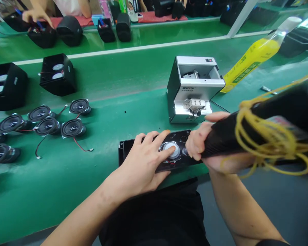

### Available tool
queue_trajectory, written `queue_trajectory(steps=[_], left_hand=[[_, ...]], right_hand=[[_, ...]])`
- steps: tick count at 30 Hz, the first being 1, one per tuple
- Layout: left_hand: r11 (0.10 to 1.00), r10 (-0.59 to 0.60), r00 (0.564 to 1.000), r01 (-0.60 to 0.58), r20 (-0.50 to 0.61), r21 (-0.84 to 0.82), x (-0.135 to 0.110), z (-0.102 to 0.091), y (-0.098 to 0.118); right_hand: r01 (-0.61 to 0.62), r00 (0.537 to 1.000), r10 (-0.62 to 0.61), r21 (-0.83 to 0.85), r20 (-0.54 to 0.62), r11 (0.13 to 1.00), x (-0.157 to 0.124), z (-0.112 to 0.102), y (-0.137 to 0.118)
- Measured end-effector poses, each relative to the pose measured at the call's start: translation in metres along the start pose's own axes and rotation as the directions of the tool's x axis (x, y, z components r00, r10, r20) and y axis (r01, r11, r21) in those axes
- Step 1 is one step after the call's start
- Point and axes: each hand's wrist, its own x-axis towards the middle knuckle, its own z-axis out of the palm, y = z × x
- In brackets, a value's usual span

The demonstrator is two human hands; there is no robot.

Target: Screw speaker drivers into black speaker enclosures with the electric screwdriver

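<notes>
My left hand (146, 157) grips a black speaker panel (129, 145) at the bench's near edge. Its fingers lie across the top, one on the round silver back of a speaker driver (173, 150), with the thumb at the near side. My right hand (207, 143) is wrapped round the lower end of a thick black electric screwdriver (226, 126), above the panel's right end. Looped yellow cord (256, 126) hangs around the tool. The tool's tip is hidden behind my fingers. Just beyond the panel stands a silver and black screw feeder (195, 85).
Several loose speaker drivers (47, 126) with red and black leads lie on the green bench (97, 191) at left. Black speaker boxes (58, 75) stand behind them. A yellow bottle (254, 61) leans at right. Across the bench, a co-worker's hand (37, 17) touches another box.
</notes>
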Motion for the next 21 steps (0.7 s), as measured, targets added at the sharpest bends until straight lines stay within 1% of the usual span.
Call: queue_trajectory(steps=[2,4,7,9,10,12,15,18,21], left_hand=[[0.999,-0.009,1.000,0.009,-0.003,-0.030,-0.002,-0.002,-0.002],[0.996,-0.003,1.000,0.003,0.000,-0.084,-0.003,-0.004,-0.004],[0.989,0.012,0.999,-0.019,-0.052,-0.146,0.006,-0.008,-0.005],[0.995,0.031,0.996,-0.038,-0.085,-0.087,0.018,-0.008,-0.003],[0.998,0.054,0.996,-0.057,-0.077,-0.038,0.025,-0.008,0.000],[0.991,0.121,0.992,-0.119,-0.022,0.066,0.039,-0.007,0.006],[0.964,0.215,0.975,-0.222,0.062,0.147,0.054,-0.007,0.016],[0.933,0.304,0.943,-0.324,0.137,0.158,0.062,-0.007,0.022],[0.897,0.387,0.897,-0.420,0.213,0.139,0.068,-0.006,0.022]], right_hand=[[0.066,0.997,-0.067,-0.019,-0.043,0.998,0.004,0.000,-0.006],[0.094,0.991,-0.096,-0.027,-0.091,0.995,0.008,0.000,-0.017],[0.133,0.979,-0.134,-0.015,-0.153,0.991,0.013,-0.003,-0.037],[0.172,0.968,-0.172,-0.018,-0.182,0.985,0.014,-0.009,-0.050],[0.186,0.962,-0.187,-0.025,-0.201,0.982,0.013,-0.014,-0.056],[0.194,0.947,-0.198,-0.039,-0.252,0.980,0.010,-0.022,-0.066],[0.218,0.913,-0.219,-0.042,-0.345,0.975,0.004,-0.032,-0.075],[0.237,0.895,-0.227,-0.023,-0.383,0.971,-0.003,-0.036,-0.080],[0.246,0.879,-0.233,-0.024,-0.416,0.969,-0.007,-0.040,-0.081]])
